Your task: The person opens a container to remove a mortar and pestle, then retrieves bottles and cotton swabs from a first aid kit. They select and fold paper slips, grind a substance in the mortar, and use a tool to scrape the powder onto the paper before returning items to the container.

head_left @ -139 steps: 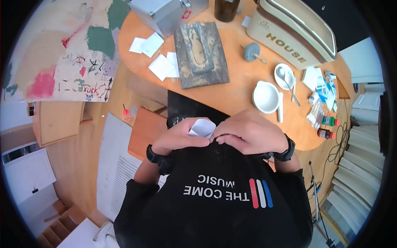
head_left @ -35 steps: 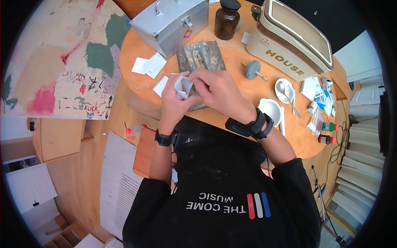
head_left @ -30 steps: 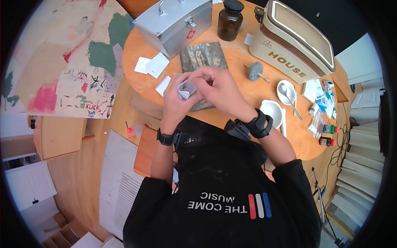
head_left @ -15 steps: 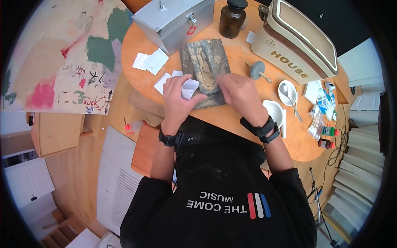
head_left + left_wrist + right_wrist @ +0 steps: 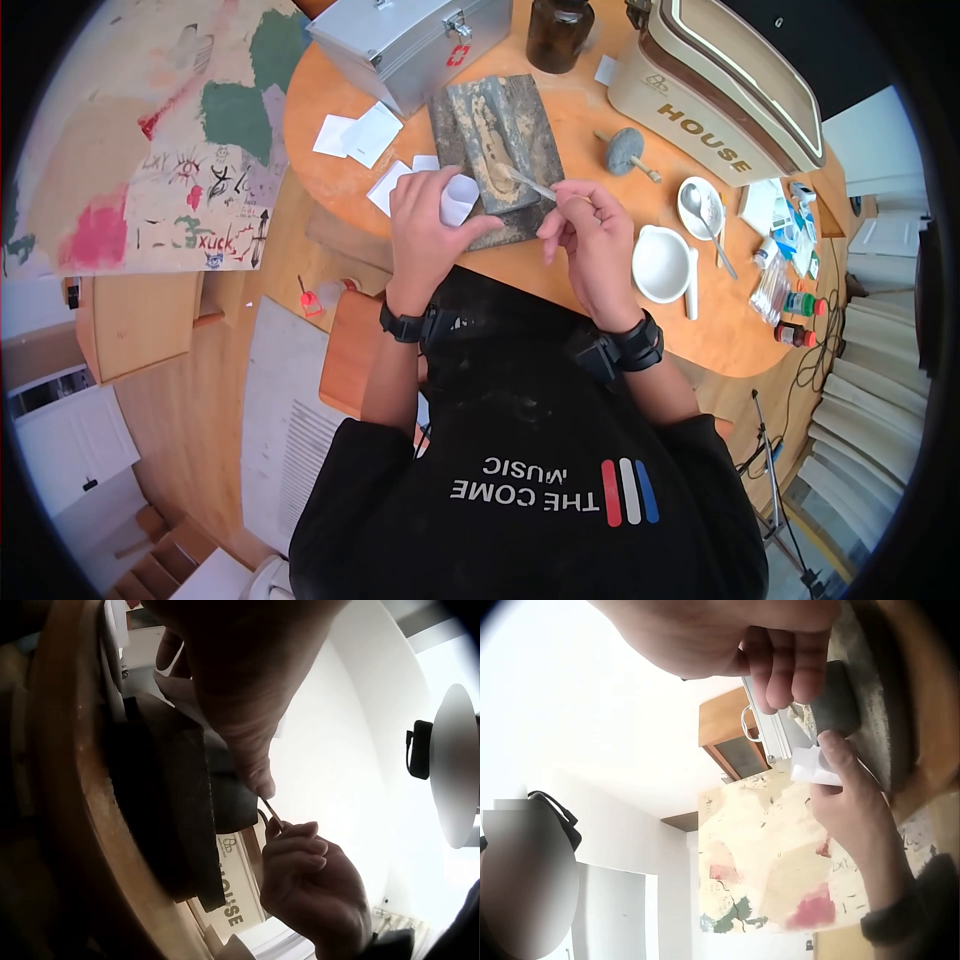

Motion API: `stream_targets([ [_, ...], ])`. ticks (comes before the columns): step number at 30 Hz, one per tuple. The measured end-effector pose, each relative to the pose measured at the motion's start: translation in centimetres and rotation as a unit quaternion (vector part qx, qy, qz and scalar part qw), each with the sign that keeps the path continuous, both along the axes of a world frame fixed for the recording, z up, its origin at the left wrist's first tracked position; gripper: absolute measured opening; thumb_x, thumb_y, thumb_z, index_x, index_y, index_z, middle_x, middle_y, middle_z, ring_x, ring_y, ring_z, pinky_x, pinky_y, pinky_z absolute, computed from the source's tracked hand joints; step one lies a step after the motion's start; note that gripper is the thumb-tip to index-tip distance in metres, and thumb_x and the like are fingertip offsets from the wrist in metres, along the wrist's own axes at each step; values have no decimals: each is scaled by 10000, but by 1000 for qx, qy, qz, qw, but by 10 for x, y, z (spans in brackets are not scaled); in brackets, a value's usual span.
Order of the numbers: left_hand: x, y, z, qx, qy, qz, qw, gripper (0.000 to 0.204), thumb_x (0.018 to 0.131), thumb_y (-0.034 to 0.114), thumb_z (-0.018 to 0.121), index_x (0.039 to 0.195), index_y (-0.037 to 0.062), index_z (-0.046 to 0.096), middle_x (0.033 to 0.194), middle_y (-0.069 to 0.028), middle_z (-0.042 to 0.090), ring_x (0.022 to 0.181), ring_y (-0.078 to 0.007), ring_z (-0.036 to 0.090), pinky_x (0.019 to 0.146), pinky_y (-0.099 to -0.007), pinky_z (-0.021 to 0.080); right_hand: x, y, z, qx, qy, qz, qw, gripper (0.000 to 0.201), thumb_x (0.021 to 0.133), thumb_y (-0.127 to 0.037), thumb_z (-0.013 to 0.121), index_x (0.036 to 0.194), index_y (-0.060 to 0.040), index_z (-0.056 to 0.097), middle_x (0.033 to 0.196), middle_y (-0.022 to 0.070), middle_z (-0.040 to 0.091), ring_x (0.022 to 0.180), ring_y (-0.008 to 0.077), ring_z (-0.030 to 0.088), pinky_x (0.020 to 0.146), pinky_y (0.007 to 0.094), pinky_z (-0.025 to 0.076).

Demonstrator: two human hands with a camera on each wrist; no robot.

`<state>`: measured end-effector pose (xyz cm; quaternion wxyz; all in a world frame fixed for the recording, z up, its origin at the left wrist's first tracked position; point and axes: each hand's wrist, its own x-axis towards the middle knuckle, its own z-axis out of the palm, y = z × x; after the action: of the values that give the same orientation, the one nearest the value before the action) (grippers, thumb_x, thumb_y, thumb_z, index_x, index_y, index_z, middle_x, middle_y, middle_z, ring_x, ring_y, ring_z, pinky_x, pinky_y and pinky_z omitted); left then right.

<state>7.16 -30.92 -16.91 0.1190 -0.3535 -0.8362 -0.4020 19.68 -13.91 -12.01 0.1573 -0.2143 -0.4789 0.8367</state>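
My left hand (image 5: pixel 425 225) grips a rolled white paper packet (image 5: pixel 458 200), its top open, beside the near end of a boat-shaped stone grinding trough (image 5: pixel 497 150). Tan powder lies in the trough's groove, and the trough sits on a dark slab (image 5: pixel 540 130). In my right hand (image 5: pixel 595 245), thumb and fingertips pinch a slim, light-coloured spatula-like tool (image 5: pixel 537 186). Its far end points at the groove. The right wrist view shows pale yellowish matter on a tip (image 5: pixel 802 716) below the fingers, with the paper packet (image 5: pixel 814 765) close by.
A stone wheel (image 5: pixel 624 151) on a wooden axle lies right of the slab. Further right are a white mortar (image 5: pixel 660 265) with pestle and a bowl with a spoon (image 5: pixel 697 205). White papers (image 5: pixel 372 135), a metal case (image 5: pixel 410 50) and a brown jar (image 5: pixel 558 35) stand around the far side.
Both hands have gone from near the chest to over the table. My right hand has since drawn away rightward from the packet, and the slim tool in it now shows over the trough.
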Motion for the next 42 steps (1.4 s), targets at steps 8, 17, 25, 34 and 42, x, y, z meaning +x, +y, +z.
stream_targets([
  [8, 1, 2, 0, 19, -19, -4, 1000, 812, 572, 407, 964, 1211, 20, 646, 1078, -144, 678, 1048, -352, 593, 934, -446, 466, -18, -12, -13, 569, 106, -69, 812, 182, 907, 28, 686, 1082, -13, 654, 768, 159, 680, 606, 298, 651, 569, 356, 512],
  [17, 4, 3, 5, 14, -25, -11, 1000, 819, 579, 294, 962, 1265, 2, 623, 1146, -159, 665, 1093, -361, 571, 955, -448, 479, -11, -19, -19, 672, 144, -53, 724, 251, 818, 69, 714, 1058, 28, 654, 728, 129, 609, 620, 301, 625, 548, 404, 480],
  [25, 8, 5, 4, 8, 4, 9, 1000, 804, 581, 281, 959, 1260, 6, 628, 1139, -155, 671, 1078, -363, 578, 950, -447, 478, 3, -16, -19, 692, 165, -38, 701, 328, 769, 79, 726, 1087, 25, 665, 711, 104, 571, 609, 275, 591, 541, 397, 454],
  [34, 22, 4, 0, -20, -3, 47, 999, 855, 591, 353, 966, 1287, -1, 619, 1151, -135, 678, 1113, -344, 556, 973, -442, 460, -11, 6, -12, 721, 133, -67, 677, 281, 793, 63, 703, 1061, -16, 666, 702, 111, 580, 617, 291, 605, 537, 411, 462],
  [42, 22, 5, 2, 16, -15, 45, 999, 858, 600, 353, 964, 1294, -13, 617, 1140, -138, 681, 1099, -346, 570, 963, -452, 467, 4, 2, 7, 480, -22, 39, 876, 28, 972, -34, 627, 996, -19, 627, 704, 84, 643, 585, 173, 626, 537, 320, 468],
])
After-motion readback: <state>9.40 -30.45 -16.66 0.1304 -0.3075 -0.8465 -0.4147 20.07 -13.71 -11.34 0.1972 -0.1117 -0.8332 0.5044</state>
